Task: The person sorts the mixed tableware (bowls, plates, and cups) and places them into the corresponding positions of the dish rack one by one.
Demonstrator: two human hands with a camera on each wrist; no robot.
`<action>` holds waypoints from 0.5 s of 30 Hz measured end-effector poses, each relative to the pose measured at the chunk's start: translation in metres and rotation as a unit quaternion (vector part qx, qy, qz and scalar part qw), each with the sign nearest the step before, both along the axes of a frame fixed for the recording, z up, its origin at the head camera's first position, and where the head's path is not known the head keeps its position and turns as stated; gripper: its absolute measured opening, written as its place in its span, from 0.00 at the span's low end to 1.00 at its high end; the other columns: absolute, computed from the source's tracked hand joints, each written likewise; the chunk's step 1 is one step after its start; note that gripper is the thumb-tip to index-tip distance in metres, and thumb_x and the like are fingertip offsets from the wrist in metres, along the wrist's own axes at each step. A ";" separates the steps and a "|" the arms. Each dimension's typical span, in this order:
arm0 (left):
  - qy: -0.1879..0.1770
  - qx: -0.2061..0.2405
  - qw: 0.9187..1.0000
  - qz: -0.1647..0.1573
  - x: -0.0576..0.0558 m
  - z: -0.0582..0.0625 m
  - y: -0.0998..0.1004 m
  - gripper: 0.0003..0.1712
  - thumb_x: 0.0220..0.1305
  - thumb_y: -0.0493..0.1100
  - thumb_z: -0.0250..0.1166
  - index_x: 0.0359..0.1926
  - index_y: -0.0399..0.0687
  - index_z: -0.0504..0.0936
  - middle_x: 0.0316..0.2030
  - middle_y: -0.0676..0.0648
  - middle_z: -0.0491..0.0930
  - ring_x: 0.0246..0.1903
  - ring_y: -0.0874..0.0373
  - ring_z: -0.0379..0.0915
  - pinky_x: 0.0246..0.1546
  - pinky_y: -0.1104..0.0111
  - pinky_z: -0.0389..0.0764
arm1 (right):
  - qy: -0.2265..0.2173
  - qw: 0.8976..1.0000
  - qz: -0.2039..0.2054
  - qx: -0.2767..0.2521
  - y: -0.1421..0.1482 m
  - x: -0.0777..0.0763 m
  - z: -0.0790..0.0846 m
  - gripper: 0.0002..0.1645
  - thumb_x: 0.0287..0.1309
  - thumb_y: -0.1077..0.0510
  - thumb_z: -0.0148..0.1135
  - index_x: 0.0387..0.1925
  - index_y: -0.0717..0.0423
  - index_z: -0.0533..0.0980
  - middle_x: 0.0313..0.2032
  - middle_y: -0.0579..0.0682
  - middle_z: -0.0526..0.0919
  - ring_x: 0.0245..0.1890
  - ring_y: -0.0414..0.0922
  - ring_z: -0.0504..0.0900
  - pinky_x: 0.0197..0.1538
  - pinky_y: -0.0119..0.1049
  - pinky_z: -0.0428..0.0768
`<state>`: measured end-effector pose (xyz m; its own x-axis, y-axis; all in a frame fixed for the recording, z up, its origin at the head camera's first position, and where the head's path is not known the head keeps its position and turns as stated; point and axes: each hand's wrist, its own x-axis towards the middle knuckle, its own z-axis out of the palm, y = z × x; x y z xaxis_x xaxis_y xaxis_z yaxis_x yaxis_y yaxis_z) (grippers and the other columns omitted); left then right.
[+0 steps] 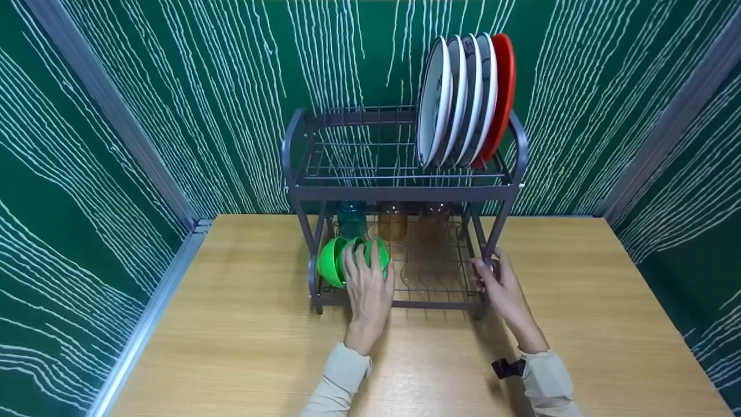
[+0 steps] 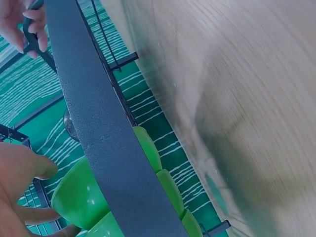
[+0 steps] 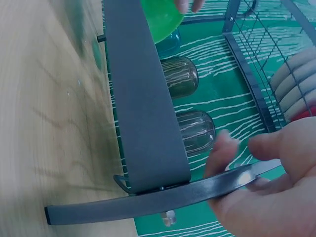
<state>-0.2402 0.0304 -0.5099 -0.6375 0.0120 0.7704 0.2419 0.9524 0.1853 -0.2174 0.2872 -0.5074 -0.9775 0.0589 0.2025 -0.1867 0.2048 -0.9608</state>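
Green bowls (image 1: pixel 330 263) stand tipped on their sides in a row at the left of the lower tier of a dark metal dish rack (image 1: pixel 405 193). My left hand (image 1: pixel 369 289) lies over them with fingers spread and nearly straight, fingertips touching the right-hand bowls. In the left wrist view its thumb stands apart from the nearest green bowl (image 2: pixel 81 195). At the front right side of the rack, my right hand (image 1: pixel 509 292) grips the upright; the right wrist view shows fingers and thumb around the curved frame bar (image 3: pixel 217 185).
Patterned plates (image 1: pixel 434 104) and a red plate (image 1: pixel 505 98) stand on edge at the upper tier's right. Upturned glasses, blue (image 1: pixel 351 219), amber (image 1: pixel 392 222) and brownish (image 1: pixel 434 220), line the lower tier's back. Green walls enclose the wooden table (image 1: pixel 243 324).
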 end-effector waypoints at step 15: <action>-0.041 0.035 0.998 -0.015 0.024 0.006 -0.009 0.36 0.63 0.61 0.59 0.64 0.45 0.68 0.58 0.39 0.69 0.63 0.40 0.58 0.64 0.47 0.59 | 0.065 0.993 -0.037 0.089 -0.011 0.042 0.025 0.34 0.66 0.60 0.55 0.68 0.65 0.55 0.61 0.68 0.64 0.58 0.63 0.68 0.59 0.58 0.69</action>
